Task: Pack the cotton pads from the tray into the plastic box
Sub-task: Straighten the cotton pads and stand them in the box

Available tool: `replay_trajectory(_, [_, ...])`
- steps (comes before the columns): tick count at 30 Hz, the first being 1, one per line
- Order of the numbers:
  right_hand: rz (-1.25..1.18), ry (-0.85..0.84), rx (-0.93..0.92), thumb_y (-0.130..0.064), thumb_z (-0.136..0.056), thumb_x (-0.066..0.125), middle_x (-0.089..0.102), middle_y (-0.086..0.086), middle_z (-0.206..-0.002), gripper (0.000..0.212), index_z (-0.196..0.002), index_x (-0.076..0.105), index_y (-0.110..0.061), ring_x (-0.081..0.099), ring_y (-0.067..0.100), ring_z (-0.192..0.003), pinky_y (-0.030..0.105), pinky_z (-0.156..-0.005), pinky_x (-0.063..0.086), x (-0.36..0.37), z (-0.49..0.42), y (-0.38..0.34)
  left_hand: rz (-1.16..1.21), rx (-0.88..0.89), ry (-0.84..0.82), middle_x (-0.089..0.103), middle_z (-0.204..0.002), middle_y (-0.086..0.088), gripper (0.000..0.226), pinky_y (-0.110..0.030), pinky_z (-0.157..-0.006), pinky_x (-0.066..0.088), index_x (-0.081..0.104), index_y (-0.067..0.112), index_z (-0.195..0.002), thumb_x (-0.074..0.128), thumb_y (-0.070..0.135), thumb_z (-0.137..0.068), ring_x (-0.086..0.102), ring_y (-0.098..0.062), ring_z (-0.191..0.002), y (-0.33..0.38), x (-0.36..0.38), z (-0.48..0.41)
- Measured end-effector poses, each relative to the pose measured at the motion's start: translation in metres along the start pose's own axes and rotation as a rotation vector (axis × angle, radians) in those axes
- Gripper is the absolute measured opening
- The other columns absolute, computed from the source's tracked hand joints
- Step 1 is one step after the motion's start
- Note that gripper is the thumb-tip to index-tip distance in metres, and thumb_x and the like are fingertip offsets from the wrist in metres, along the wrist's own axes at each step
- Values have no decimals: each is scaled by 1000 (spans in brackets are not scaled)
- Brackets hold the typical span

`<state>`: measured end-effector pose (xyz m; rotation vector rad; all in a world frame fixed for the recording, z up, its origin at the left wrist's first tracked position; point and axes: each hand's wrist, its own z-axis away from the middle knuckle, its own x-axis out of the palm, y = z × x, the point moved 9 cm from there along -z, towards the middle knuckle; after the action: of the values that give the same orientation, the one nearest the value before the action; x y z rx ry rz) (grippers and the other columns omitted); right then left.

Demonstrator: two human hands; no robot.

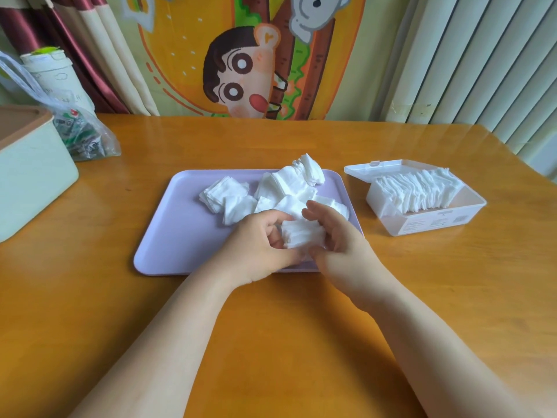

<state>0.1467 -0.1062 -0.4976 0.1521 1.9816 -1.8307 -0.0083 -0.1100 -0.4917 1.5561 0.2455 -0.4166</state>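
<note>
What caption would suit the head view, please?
Left hand and right hand grip stacked cotton pads over the tray, plastic box alongside.

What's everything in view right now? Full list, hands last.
table: one, orange-brown wood, under everything
tray: one, lilac, centre of the table
loose cotton pads: several piles, white, on the tray's far half
stack of cotton pads: one, white, held over the tray's near right part
plastic box: one, clear, lid open, right of the tray
packed cotton pads: one row, white, standing on edge inside the box
storage box: one, pale green with a brown rim, left edge of the table
plastic bag: one, clear with green packets, far left
cup: one, white with a green top, behind the bag
cartoon curtain: one, orange, behind the table
left hand: grips the stack
right hand: grips the stack
</note>
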Motion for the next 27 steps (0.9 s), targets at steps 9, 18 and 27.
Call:
replay_trajectory(9, [6,-42,-28,4,-98,55,52,-16,-146,71,-158,36,-30,52,-6,-130,6,-91,44,9,2,-5,-5,38,49,52,-53,17,20,-16,-54,39,72,27,-97,80,13,-87,45,-2,-52,2,0,1])
replay_trajectory(18, [143,220,-78,-18,-87,78,70,-24,-101,39,-124,70,-29,64,-7,-91,6,-77,43,-21,-3,-8,-178,36,354,66,-95,14,30,-20,-73,51,70,33,-113,75,17,-87,61,-8,-68,-8,-46,-9])
replay_trajectory(27, [125,366,-85,-17,-91,69,70,-16,-117,44,-133,65,-26,65,2,-99,19,-88,53,-26,-3,-5,-362,-102,407,51,-118,6,28,-28,-85,45,65,23,-111,76,36,-89,59,-17,-96,-26,-47,-24])
